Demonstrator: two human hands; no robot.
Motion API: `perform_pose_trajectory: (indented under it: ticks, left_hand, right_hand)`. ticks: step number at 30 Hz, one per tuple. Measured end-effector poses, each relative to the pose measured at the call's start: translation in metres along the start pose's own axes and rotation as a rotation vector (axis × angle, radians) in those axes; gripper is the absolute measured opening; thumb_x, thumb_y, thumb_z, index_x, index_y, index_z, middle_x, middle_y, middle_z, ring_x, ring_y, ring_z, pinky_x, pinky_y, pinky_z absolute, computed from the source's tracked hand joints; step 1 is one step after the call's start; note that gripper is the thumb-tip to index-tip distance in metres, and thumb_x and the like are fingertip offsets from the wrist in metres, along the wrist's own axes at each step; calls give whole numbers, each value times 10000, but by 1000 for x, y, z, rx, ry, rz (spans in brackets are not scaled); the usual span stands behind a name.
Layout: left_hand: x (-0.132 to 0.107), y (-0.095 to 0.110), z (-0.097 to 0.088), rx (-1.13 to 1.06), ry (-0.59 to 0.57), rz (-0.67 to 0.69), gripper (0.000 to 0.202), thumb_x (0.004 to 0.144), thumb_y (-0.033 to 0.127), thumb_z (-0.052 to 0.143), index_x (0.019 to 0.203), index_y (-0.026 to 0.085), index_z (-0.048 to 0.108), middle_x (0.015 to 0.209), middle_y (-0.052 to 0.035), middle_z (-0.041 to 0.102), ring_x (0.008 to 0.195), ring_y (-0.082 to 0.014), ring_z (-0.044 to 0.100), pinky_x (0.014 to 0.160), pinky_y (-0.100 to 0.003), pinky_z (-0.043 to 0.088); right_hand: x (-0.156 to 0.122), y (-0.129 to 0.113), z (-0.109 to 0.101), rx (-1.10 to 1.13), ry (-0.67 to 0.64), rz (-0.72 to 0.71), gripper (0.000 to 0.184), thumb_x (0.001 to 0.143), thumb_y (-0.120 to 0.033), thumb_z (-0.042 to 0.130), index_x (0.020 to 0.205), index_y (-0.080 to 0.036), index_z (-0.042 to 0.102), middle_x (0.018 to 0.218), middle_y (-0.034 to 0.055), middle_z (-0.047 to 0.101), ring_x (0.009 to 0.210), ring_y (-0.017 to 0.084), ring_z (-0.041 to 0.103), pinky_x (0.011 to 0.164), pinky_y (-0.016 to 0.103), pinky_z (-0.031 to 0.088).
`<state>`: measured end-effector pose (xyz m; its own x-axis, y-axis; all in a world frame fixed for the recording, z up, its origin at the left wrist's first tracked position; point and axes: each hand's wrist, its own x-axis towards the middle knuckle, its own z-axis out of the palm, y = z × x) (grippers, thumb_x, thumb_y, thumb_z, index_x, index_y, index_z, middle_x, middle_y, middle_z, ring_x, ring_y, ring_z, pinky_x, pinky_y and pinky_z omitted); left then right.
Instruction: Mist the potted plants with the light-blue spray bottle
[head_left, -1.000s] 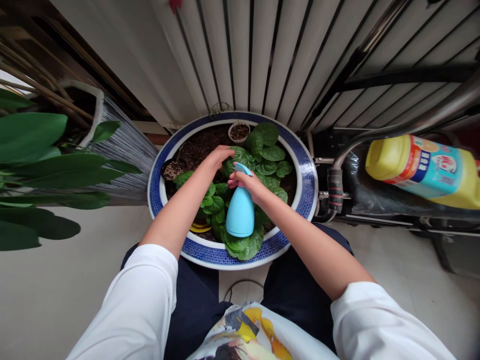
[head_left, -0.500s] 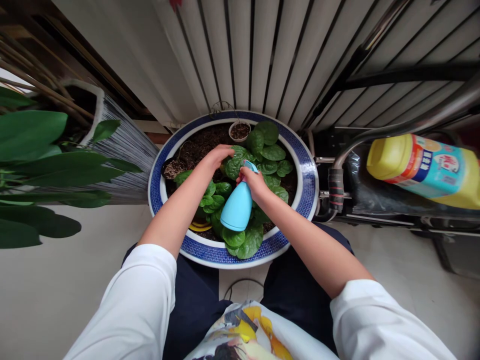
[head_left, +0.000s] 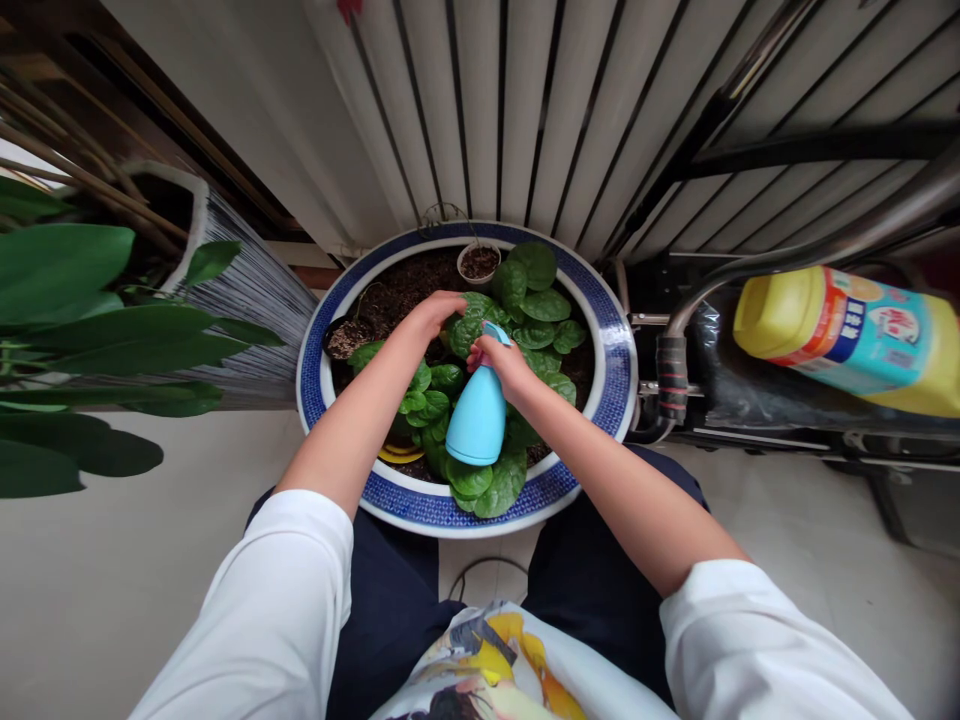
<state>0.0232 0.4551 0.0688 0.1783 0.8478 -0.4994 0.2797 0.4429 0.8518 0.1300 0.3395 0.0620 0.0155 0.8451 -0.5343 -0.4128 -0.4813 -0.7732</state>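
My right hand (head_left: 501,362) is wrapped round the neck of a light blue spray bottle (head_left: 477,418). The bottle's nozzle end points away from me, and its wide base is toward me over the leaves. At the far left side of the plants, my left hand (head_left: 439,310) has its fingertips on the edge of a large green leaf (head_left: 474,325); its thumb is hidden. Both hands are above a round blue-and-white pot (head_left: 615,345) with dark soil (head_left: 405,282) and several leafy green plants (head_left: 501,485).
A small white cup of soil (head_left: 478,263) stands at the back of the pot. Behind is a white radiator (head_left: 517,110). To the right, a yellow bottle (head_left: 847,335) lies on a metal-framed cart (head_left: 671,375). On the left is a tall planter (head_left: 247,310) with big leaves (head_left: 67,270).
The spray bottle has tilted slightly, its base shifting a little to the right and its head a little to the left, along with my right hand. My left hand stays at the leaf.
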Motion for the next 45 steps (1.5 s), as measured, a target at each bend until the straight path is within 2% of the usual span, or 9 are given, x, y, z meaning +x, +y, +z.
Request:
perform_pose_trajectory:
  ticks: [9,20,26,31,40,45]
  left_hand:
    - [-1,-4,0,-43,-18,22,200,534,44,494,622,142,645,488,38,565,473,-102,512,501,-202,386]
    - [3,-8,1,-29,-19,19,190,552,68,525,660,147,660,497,42,562,493,-109,516,549,-221,411]
    - [4,-9,-1,-15,-31,30,219,557,84,555,712,147,696,523,36,585,516,-114,531,586,-230,426]
    - [5,-10,0,-23,-35,11,290,557,62,513,749,144,715,516,33,589,530,-122,543,587,-225,430]
    - [1,-8,0,1,-9,8,156,595,45,493,624,151,604,499,55,540,499,-94,495,549,-201,402]
    - [-2,-6,1,-7,6,-12,173,600,54,518,667,154,642,515,52,547,532,-108,519,593,-217,430]
  right_hand:
    - [-2,-2,1,-21,2,10,86,709,-198,531,625,-196,552,490,-27,549,444,127,528,482,256,479]
    - [-3,-2,2,6,4,-5,40,701,-175,539,717,-203,562,540,-31,580,467,124,538,512,258,504]
    - [-1,-1,1,-9,1,17,25,695,-193,544,672,-201,551,514,-21,556,487,133,552,509,253,501]
    - [1,-1,0,11,31,4,35,691,-187,548,718,-208,554,550,-33,576,471,118,532,502,245,487]
    - [4,-1,-1,-50,39,38,18,676,-191,539,673,-196,556,483,-30,550,433,138,530,464,258,470]
    - [7,3,-1,-68,71,1,53,708,-253,574,725,-203,573,533,-30,584,468,132,548,490,252,486]
